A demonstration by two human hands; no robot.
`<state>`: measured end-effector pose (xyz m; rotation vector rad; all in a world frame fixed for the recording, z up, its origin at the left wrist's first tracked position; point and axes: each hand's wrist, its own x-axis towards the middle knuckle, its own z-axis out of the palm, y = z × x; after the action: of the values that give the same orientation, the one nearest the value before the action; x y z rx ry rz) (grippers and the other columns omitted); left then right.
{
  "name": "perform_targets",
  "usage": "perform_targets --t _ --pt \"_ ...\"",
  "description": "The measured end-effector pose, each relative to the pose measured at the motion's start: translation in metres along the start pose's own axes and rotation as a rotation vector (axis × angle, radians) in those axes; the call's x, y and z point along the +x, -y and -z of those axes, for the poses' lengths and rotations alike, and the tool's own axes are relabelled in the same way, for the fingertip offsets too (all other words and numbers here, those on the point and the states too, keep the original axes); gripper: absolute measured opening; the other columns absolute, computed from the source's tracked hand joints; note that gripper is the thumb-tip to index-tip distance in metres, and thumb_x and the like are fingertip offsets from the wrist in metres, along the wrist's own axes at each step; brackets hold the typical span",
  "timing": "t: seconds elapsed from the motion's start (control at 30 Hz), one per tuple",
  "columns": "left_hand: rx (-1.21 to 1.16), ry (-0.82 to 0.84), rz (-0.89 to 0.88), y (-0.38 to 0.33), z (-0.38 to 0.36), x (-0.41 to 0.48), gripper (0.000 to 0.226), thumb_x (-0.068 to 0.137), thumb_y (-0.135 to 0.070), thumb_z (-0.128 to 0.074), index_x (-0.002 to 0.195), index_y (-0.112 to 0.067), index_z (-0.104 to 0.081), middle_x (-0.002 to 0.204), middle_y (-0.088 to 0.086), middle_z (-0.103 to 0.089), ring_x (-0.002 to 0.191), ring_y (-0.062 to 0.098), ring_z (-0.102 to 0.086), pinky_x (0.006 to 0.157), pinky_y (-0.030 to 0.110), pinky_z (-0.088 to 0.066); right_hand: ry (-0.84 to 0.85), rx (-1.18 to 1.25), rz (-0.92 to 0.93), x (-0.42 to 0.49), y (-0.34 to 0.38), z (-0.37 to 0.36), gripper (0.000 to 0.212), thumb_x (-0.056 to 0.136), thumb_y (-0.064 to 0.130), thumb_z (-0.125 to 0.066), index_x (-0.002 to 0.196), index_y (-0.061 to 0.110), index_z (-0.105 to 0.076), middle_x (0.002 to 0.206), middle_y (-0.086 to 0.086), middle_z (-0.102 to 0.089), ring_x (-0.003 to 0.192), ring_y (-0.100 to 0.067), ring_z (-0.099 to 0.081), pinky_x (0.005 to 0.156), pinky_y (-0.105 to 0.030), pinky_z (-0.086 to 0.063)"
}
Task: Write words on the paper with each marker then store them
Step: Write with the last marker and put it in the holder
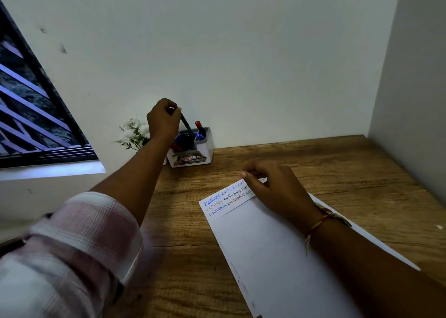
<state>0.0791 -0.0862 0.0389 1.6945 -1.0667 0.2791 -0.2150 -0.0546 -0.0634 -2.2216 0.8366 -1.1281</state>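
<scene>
Left fingers (173, 110) pinch marker (187, 125) (right hand (277, 187) holds paper (263, 250)).

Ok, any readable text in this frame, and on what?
"OP": white letters on the sticker on the front of the pen holder; the rest of it is blurred.
Paper: rows of blue, red and black handwriting at the top, too blurred to read.

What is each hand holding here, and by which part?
Left hand grips a black marker by its top end. Right hand rests on the paper, top edge; grip unclear.
</scene>
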Motion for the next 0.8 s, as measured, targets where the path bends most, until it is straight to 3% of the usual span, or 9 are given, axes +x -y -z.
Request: perform_targets --t 0.13,0.3,0.43,0.7,0.8 --pt "0.084 0.135 0.008 0.01 -0.008 0.002 0.016 0.088 -0.021 -0.069 0.099 -0.009 -0.07 0.098 0.008 -0.071 0.093 0.022 -0.066 0.078 0.027 -0.049 0.0 0.004 -0.01 -0.001 0.0 0.0 0.019 0.1 0.031 -0.065 0.107 0.018 -0.077 0.102 0.008 -0.078 0.095 0.001 -0.068 0.08 -0.009 -0.045" --pt "0.185 0.184 -0.033 0.011 -0.012 -0.002 0.016 0.091 -0.019 -0.065 0.101 -0.008 -0.073 0.104 0.01 -0.072 0.096 0.022 -0.065 0.077 0.026 -0.046 0.007 -0.006 -0.015 -0.001 0.0 0.0 0.022 0.1 0.031 -0.064 0.11 0.016 -0.076 0.105 0.006 -0.078 0.098 -0.004 -0.069 0.087 -0.024 -0.052" --pt "0.226 0.209 -0.066 0.012 -0.01 -0.004 0.017 0.093 -0.02 -0.063 0.103 -0.009 -0.071 0.104 0.011 -0.071 0.096 0.023 -0.064 0.076 0.026 -0.046 0.019 -0.026 -0.012 -0.001 0.0 0.0 0.023 0.1 0.032 -0.063 0.112 0.016 -0.075 0.106 0.006 -0.078 0.098 -0.004 -0.069 0.086 -0.023 -0.052" --pt "0.238 0.165 -0.168 0.007 0.006 -0.049 0.038 0.092 -0.025 -0.064 0.127 -0.013 -0.059 0.126 0.01 -0.062 0.118 0.027 -0.055 0.099 0.041 -0.045 0.061 -0.135 -0.035 0.002 -0.005 0.0 0.034 0.1 0.036 -0.063 0.126 0.016 -0.07 0.115 -0.001 -0.076 0.107 -0.016 -0.069 0.098 -0.037 -0.051" --pt "0.172 0.143 -0.235 -0.001 0.015 -0.088 0.035 0.089 -0.024 -0.066 0.122 -0.014 -0.06 0.116 0.008 -0.064 0.108 0.023 -0.058 0.092 0.045 -0.05 0.093 -0.192 -0.038 0.003 -0.006 0.0 0.038 0.1 0.038 -0.062 0.13 0.016 -0.068 0.122 -0.003 -0.073 0.114 -0.02 -0.067 0.097 -0.034 -0.049"
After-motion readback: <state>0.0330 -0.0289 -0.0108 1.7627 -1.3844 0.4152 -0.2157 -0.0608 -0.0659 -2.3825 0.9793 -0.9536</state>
